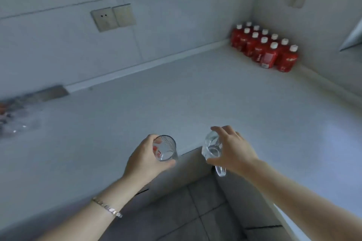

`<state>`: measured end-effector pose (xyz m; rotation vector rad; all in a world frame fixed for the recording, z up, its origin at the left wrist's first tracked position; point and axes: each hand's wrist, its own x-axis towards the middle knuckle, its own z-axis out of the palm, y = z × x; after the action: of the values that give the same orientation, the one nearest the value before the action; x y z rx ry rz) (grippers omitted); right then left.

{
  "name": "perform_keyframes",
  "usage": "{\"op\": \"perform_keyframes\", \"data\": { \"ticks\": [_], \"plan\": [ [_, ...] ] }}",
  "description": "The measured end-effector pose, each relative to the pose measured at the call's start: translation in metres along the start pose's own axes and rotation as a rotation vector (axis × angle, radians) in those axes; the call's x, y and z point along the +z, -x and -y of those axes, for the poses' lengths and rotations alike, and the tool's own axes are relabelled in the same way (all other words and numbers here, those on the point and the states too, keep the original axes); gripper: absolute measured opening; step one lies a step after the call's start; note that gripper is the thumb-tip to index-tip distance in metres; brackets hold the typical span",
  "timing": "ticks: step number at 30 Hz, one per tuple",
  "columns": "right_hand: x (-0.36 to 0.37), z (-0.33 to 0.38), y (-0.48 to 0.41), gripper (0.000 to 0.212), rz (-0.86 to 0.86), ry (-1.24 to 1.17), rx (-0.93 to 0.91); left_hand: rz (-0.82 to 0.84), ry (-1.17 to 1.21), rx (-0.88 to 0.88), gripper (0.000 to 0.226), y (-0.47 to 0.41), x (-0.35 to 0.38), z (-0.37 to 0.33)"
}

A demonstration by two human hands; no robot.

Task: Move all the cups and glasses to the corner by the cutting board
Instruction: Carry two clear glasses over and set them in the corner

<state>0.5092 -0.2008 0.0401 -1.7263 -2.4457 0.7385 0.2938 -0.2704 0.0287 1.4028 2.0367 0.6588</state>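
My left hand (144,157) grips a clear tumbler with red print (164,147), held upright above the inner corner of the white L-shaped counter (176,100). My right hand (233,151) holds a clear stemmed glass (211,148) tilted on its side, with its round foot (221,171) poking out below the palm. Both glasses are in the air over the counter's front edge. A brown board-like slab (52,93) lies blurred at the far left against the wall.
A shrink-wrapped pack of red bottles with white caps (265,49) fills the far right corner. Blurred dark and red items (11,117) sit at the left edge. Wall sockets (112,17) hang above the counter. Grey floor tiles (205,211) show below.
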Motion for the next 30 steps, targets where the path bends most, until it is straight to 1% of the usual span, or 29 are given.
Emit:
{"op": "perform_keyframes", "data": {
  "ticks": [4, 7, 13, 17, 21, 24, 27, 30],
  "plan": [
    [0.038, 0.112, -0.035, 0.088, 0.070, 0.028, -0.131, -0.139, 0.059, -0.170, 0.063, 0.018, -0.083, 0.088],
    [0.066, 0.186, -0.059, 0.090, 0.133, 0.061, -0.215, -0.214, 0.071, -0.284, 0.063, 0.029, -0.134, 0.143],
    [0.113, 0.302, -0.107, 0.089, 0.234, 0.140, -0.355, -0.320, 0.110, -0.446, 0.073, 0.033, -0.212, 0.232],
    [0.139, 0.361, -0.143, 0.090, 0.285, 0.177, -0.453, -0.359, 0.094, -0.484, 0.080, 0.022, -0.252, 0.276],
    [0.161, 0.418, -0.183, 0.091, 0.320, 0.196, -0.550, -0.410, 0.011, -0.520, 0.074, 0.000, -0.295, 0.318],
    [0.177, 0.460, -0.209, 0.091, 0.355, 0.204, -0.608, -0.418, -0.062, -0.562, 0.073, -0.019, -0.327, 0.346],
    [0.196, 0.497, -0.231, 0.091, 0.384, 0.205, -0.644, -0.437, -0.130, -0.593, 0.073, -0.041, -0.356, 0.375],
    [0.216, 0.526, -0.245, 0.091, 0.413, 0.203, -0.637, -0.435, -0.197, -0.585, 0.069, -0.062, -0.382, 0.404]
  ]
}}
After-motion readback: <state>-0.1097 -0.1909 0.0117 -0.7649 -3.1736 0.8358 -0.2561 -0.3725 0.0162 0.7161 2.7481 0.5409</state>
